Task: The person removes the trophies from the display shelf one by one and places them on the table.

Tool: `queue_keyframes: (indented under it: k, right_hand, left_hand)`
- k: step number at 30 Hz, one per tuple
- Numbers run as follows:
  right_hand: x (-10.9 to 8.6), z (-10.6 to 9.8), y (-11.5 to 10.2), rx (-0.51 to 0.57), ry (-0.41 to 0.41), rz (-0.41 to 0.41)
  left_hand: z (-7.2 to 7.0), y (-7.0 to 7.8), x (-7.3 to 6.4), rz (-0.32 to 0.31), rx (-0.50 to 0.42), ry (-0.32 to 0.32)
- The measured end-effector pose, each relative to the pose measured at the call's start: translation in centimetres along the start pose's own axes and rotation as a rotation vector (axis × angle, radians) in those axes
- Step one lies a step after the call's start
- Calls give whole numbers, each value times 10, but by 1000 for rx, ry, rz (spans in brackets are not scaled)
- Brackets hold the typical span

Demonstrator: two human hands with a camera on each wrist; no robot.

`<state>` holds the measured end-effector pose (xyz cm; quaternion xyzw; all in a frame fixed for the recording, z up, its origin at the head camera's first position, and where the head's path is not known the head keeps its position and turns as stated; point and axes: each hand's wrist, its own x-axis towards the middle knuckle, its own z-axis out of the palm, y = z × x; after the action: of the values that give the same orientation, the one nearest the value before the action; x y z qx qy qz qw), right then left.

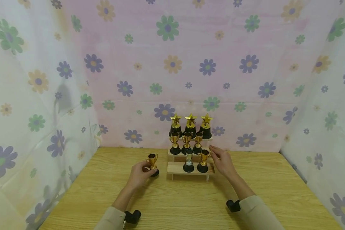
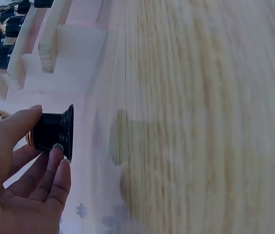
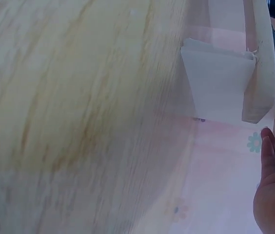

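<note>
My left hand (image 1: pixel 140 175) holds a small gold trophy cup (image 1: pixel 152 159) with thumb and fingers round its black base (image 2: pixel 53 130). This cup is raised off the table, left of a three-tier wooden display stand (image 1: pixel 176 168). On the lowest tier stand a silver trophy cup (image 1: pixel 189 156) and another gold trophy cup (image 1: pixel 203 157). At the stand's right end is my right hand (image 1: pixel 223 162), its fingers extended by the middle tier, close to that gold cup's handle. In the right wrist view the fingers (image 3: pixel 270 161) reach the tier's end; whether they touch it is unclear.
Three gold cups (image 1: pixel 187 142) line the middle tier. Three star trophies (image 1: pixel 191 126) with black bases stand on the top tier. The stand rests on a wooden table (image 1: pixel 172 204) before a flowered cloth backdrop (image 1: pixel 143 73), with cloth also on both sides.
</note>
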<state>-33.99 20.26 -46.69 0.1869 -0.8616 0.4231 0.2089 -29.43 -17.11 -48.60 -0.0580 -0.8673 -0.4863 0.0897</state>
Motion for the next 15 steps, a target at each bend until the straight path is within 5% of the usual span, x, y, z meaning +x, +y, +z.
queue_keyframes:
  k: [15]
  right_hand:
    - [0, 0, -1, -3, -8, -7]
  left_hand:
    - [-1, -2, 4, -14, -8, -8]
